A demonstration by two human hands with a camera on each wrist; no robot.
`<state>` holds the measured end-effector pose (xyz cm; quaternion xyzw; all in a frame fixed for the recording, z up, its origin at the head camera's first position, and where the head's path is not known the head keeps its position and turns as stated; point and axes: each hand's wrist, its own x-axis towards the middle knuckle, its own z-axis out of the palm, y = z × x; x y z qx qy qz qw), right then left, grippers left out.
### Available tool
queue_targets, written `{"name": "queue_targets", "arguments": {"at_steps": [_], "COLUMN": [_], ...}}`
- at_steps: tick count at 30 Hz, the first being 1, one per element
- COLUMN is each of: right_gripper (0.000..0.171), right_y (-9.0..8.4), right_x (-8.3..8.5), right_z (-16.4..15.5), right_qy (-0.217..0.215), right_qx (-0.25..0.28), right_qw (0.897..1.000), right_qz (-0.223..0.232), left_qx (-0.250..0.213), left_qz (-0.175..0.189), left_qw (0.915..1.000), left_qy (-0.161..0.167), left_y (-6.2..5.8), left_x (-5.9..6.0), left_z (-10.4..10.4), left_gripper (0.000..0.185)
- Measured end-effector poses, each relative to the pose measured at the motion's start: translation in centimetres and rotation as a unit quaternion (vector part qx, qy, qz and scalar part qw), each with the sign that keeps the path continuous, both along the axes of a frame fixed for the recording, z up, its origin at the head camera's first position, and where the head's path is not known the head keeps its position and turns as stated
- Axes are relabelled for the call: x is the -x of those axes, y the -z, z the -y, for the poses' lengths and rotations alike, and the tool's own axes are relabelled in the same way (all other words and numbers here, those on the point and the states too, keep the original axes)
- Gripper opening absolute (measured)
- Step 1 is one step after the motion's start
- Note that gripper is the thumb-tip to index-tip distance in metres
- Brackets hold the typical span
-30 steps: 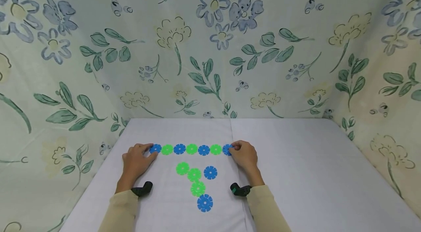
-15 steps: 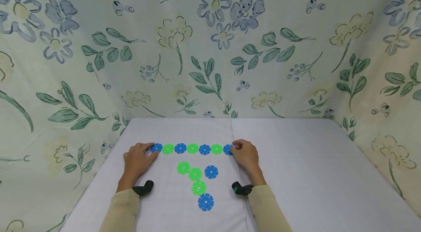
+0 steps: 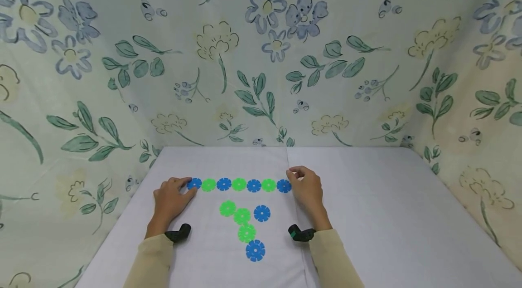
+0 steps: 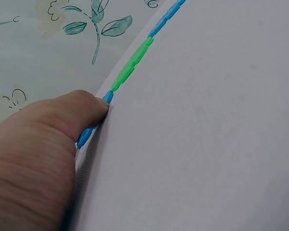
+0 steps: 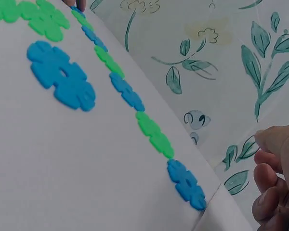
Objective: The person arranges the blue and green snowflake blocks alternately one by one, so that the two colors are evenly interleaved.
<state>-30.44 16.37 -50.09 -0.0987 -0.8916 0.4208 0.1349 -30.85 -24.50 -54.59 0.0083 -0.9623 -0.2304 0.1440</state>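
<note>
A straight row of blue and green notched plastic discs, alternating in colour, lies flat on the white cloth. At its left end, my left hand (image 3: 169,201) holds a blue notched disc (image 3: 195,183) between thumb and index finger. In the left wrist view the thumb (image 4: 94,108) presses against that disc's near edge. The blue disc at the right end (image 3: 284,186) lies free. Just right of it and slightly raised is my right hand (image 3: 307,190), fingers loosely curled around nothing. The right wrist view shows the right-end blue disc (image 5: 186,184) apart from the fingertips (image 5: 266,202).
Nearer to me lie several loose discs: green ones (image 3: 227,208) in a touching chain, a blue one (image 3: 262,213) beside them, and another blue one (image 3: 255,251) at the chain's near end. A floral curtain (image 3: 261,97) stands behind the cloth-covered table (image 3: 387,215).
My right hand has let go of the right-end blue disc and moved slightly up and right. The left hand keeps its hold, and the row stays in place.
</note>
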Motion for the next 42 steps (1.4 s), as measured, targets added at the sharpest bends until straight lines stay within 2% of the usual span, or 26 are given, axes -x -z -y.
{"name": "queue_targets", "arguments": {"at_steps": [9,16,22,29,42], "right_gripper": [0.027,0.028,0.025,0.020,0.026], "right_y": [-3.6,-5.8,-6.9,-5.7,-2.1], "right_x": [-1.2,-3.3,-5.2,-6.7,-8.7], "right_z": [0.4,1.3,2.4,4.4,6.3], "right_qy": [-0.029,-0.056,-0.089,-0.161,-0.248], "right_qx": [-0.023,-0.082,-0.104,-0.122,-0.114], "right_qw": [0.996,0.986,0.977,0.964,0.959], "right_qz": [-0.085,-0.132,-0.166,-0.173,-0.081], "left_qx": [0.001,0.002,0.001,0.003,0.009], "left_qz": [-0.005,0.004,0.007,-0.001,0.006], "left_qw": [1.0000,1.0000,1.0000,1.0000,0.9999], "left_qy": [0.007,-0.003,0.001,0.005,0.002], "left_y": [-0.3,-0.4,-0.3,-0.5,-0.3], "left_x": [0.1,-0.3,-0.2,0.0,-0.1], "left_z": [-0.1,0.0,-0.2,0.1,-0.2], "left_gripper": [0.051,0.052,0.054,0.052,0.053]}}
